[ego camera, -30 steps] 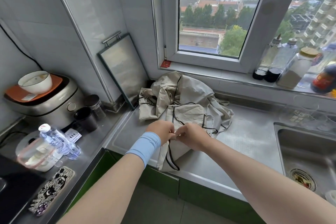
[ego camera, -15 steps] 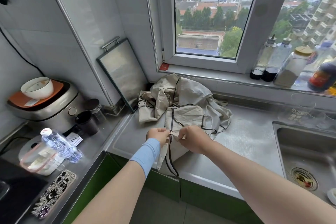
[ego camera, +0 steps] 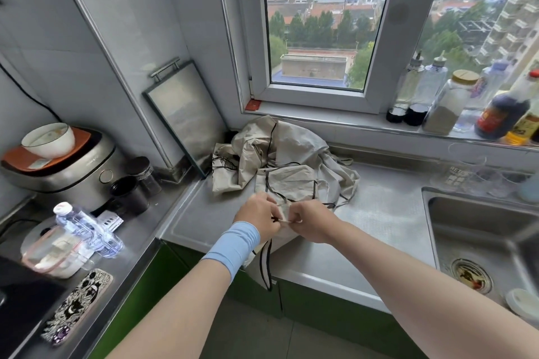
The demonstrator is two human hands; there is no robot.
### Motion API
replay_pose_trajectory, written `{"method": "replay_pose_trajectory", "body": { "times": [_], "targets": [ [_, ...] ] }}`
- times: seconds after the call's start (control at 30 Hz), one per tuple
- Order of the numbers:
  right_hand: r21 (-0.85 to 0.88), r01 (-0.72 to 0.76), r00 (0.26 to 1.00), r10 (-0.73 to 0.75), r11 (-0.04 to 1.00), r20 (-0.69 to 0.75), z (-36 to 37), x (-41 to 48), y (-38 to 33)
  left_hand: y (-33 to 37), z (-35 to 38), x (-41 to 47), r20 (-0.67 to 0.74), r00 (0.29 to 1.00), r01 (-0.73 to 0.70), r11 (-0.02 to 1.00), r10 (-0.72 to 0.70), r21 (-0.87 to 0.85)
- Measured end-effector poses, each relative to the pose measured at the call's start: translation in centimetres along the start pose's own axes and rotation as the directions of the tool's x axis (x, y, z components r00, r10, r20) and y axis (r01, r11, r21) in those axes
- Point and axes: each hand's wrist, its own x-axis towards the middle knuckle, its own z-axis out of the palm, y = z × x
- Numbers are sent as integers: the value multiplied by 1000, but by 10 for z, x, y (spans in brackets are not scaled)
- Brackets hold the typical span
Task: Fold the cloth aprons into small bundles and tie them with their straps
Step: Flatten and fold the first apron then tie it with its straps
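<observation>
Knotting looks to be the step in hand. Left hand and right hand meet near the front edge of the steel surface, knuckles almost touching. Each has its fingers curled, pinching a thin pale strap stretched short between them. The strap runs left to right across the body, so any tightening pull would go outward along that line, each hand to its own side. Both hands are equally near it.

The folded apron lies just beyond the hands and touches them. Its long axis runs away toward the window, and black trim outlines it. Its near end sits under the hands, and from there a trimmed loop hangs over the surface's edge, below the left wrist. Behind and to the left, a crumpled heap of the same beige cloth sits under the window, touching the folded piece.

Count:
- two hands, both busy
- one folded apron in front
- one heap; how many aprons it holds cannot be told
- one strap pinched between the hands
- one loop hanging

No tied bundle shows yet, so the task seems early.
</observation>
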Motion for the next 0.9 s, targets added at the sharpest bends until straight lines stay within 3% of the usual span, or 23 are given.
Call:
{"method": "replay_pose_trajectory", "body": {
  "times": [0.07, 0.13, 0.2, 0.23, 0.27, 0.3, 0.33, 0.43, 0.53, 0.7, 0.9],
  "targets": [
    [-10, -47, 997, 47, 999, 53, -3, -10, 3, 10, 1, -3, 108, 994, -4, 1000, 7, -25],
    [-97, -77, 986, 91, 992, 140, -3, -23, 8, 18, 7, -7, 314, 949, 63, 985, -10, -159],
    [-207, -94, 933, 158, 974, 322, 2, -34, 19, 24, 14, -14, 630, 776, 244, 914, 15, -323],
    [-218, -121, 871, 209, 968, 444, 7, -40, 27, 24, 18, -15, 737, 675, 313, 893, 30, -322],
    [-198, -160, 788, 246, 967, 564, 12, -46, 36, 24, 24, -14, 785, 619, 334, 896, 26, -292],
    [-178, -201, 718, 268, 963, 642, 16, -50, 43, 23, 29, -12, 785, 620, 318, 916, -6, -245],
    [-182, -209, 700, 277, 961, 658, 19, -53, 50, 21, 34, -10, 746, 664, 280, 941, -45, -192],
    [-243, -175, 816, 279, 954, 507, 21, -50, 62, 13, 48, 3, 588, 799, 213, 973, -121, -89],
    [-222, -190, 887, 264, 956, 379, 22, -39, 72, 7, 54, 22, 536, 830, 225, 972, -157, -63],
    [-155, -270, 937, 296, 950, 187, 20, 1, 87, 4, 63, 64, 440, 890, 128, 992, -117, 6],
    [-139, -323, 940, 335, 936, 68, 15, 74, 103, -10, 84, 129, 393, 918, 88, 995, -60, -55]
  ]
}}
